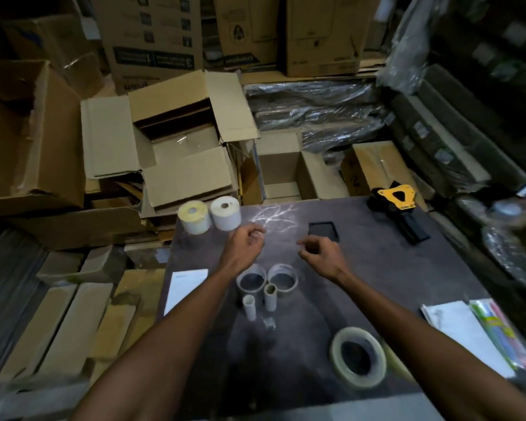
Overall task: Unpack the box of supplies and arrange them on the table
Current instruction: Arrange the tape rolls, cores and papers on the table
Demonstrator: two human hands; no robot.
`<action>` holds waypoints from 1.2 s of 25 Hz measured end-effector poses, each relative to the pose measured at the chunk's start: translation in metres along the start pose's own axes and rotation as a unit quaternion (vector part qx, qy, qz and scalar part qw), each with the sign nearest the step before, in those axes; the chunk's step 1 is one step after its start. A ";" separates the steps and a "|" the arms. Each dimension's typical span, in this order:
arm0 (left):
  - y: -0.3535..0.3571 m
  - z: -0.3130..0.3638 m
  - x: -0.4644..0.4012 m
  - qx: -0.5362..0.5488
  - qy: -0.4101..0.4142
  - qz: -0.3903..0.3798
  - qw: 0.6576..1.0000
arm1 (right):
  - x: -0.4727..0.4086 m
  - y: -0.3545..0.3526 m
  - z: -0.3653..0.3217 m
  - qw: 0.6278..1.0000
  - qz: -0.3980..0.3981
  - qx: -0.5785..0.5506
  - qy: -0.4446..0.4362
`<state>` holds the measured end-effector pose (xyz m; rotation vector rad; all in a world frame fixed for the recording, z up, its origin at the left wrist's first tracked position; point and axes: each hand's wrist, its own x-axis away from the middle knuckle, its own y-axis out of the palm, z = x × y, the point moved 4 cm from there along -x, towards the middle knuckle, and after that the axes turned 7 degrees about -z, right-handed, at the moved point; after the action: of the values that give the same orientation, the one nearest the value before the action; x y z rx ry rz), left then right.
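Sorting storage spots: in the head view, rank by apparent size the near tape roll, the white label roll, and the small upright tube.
1. Near tape roll, though nearness to the camera inflates it.
2. White label roll.
3. Small upright tube.

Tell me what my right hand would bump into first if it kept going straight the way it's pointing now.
Probably nothing soon: the right hand points leftward toward the left hand, across bare table. The left hand would be first, though depth is unclear.

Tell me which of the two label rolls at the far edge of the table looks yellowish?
The left label roll, standing farther from the left hand. Its top face is tinted yellow, while the right label roll beside it is plain white.
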<state>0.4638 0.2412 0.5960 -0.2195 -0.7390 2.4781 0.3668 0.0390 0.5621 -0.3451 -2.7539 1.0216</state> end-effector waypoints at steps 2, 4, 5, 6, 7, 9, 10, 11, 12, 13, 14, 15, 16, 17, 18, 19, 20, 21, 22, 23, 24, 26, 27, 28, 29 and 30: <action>0.034 0.029 0.017 -0.008 0.003 -0.015 1.000 | 0.027 -0.017 0.028 1.000 -0.007 -0.008 0.005; 0.073 0.049 0.035 -0.018 0.008 -0.027 0.999 | 0.055 -0.033 0.057 1.000 -0.006 0.004 0.005; 0.093 0.054 0.045 -0.028 0.006 -0.038 0.999 | 0.067 -0.039 0.071 1.000 -0.006 0.006 0.006; 0.112 0.057 0.055 -0.040 0.000 -0.050 0.998 | 0.080 -0.044 0.087 1.000 -0.007 0.000 0.010; 0.133 0.058 0.065 -0.043 -0.004 -0.061 0.997 | 0.093 -0.051 0.103 1.000 -0.011 -0.004 0.014; 0.169 0.057 0.091 -0.034 -0.012 -0.081 0.996 | 0.123 -0.062 0.135 1.000 -0.013 -0.010 0.021; 0.183 0.056 0.106 -0.033 -0.016 -0.087 0.996 | 0.137 -0.068 0.151 1.000 -0.007 -0.001 0.018; 0.196 0.053 0.121 -0.031 -0.024 -0.098 0.994 | 0.152 -0.072 0.164 1.000 0.001 0.023 0.015; 0.208 0.051 0.137 -0.019 -0.035 -0.117 0.992 | 0.166 -0.076 0.177 0.998 0.007 0.056 0.015; 0.218 0.046 0.151 -0.012 -0.047 -0.135 0.990 | 0.179 -0.077 0.189 0.996 0.008 0.090 0.017; 0.229 0.043 0.164 -0.016 -0.049 -0.147 0.988 | 0.192 -0.078 0.200 0.993 0.010 0.115 0.020; 0.239 0.036 0.173 -0.025 -0.049 -0.147 0.988 | 0.202 -0.078 0.209 0.991 0.011 0.132 0.020; 0.247 0.028 0.180 -0.028 -0.048 -0.140 0.989 | 0.210 -0.076 0.216 0.990 0.011 0.138 0.021; 0.255 0.021 0.185 -0.025 -0.044 -0.131 0.990 | 0.217 -0.075 0.220 0.991 0.006 0.130 0.024; 0.261 0.013 0.189 -0.025 -0.040 -0.124 0.991 | 0.223 -0.071 0.222 0.994 -0.001 0.106 0.031; 0.265 0.008 0.191 -0.033 -0.040 -0.117 0.992 | 0.228 -0.068 0.222 0.996 -0.005 0.080 0.038; 0.269 0.002 0.192 -0.042 -0.040 -0.105 0.993 | 0.230 -0.066 0.222 0.997 -0.004 0.059 0.042; 0.271 -0.001 0.193 -0.049 -0.043 -0.093 0.994 | 0.232 -0.064 0.221 0.998 0.000 0.042 0.045; 0.273 -0.003 0.194 -0.050 -0.046 -0.083 0.994 | 0.234 -0.062 0.220 0.998 0.008 0.028 0.047; 0.275 -0.004 0.195 -0.048 -0.053 -0.076 0.995 | 0.235 -0.060 0.220 0.999 0.017 0.014 0.045; 0.277 -0.005 0.196 -0.042 -0.056 -0.070 0.995 | 0.237 -0.059 0.221 0.999 0.024 0.003 0.038; 0.277 -0.001 0.196 -0.030 -0.060 -0.055 0.996 | 0.238 -0.055 0.222 0.999 0.032 -0.011 0.021; 0.278 -0.001 0.196 -0.023 -0.062 -0.047 0.997 | 0.238 -0.054 0.223 0.999 0.036 -0.014 0.016; 0.279 -0.002 0.196 -0.016 -0.061 -0.041 0.997 | 0.238 -0.053 0.225 0.999 0.042 -0.015 0.013; 0.279 -0.002 0.196 -0.013 -0.062 -0.037 0.997 | 0.238 -0.054 0.223 0.999 0.048 -0.016 0.011; 0.279 -0.003 0.195 -0.010 -0.066 -0.034 0.997 | 0.237 -0.055 0.223 0.998 0.054 -0.019 0.008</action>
<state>0.1745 0.1515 0.4403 -0.0383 -0.8123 2.4394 0.0756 -0.0729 0.4532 -0.5116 -2.7712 0.9870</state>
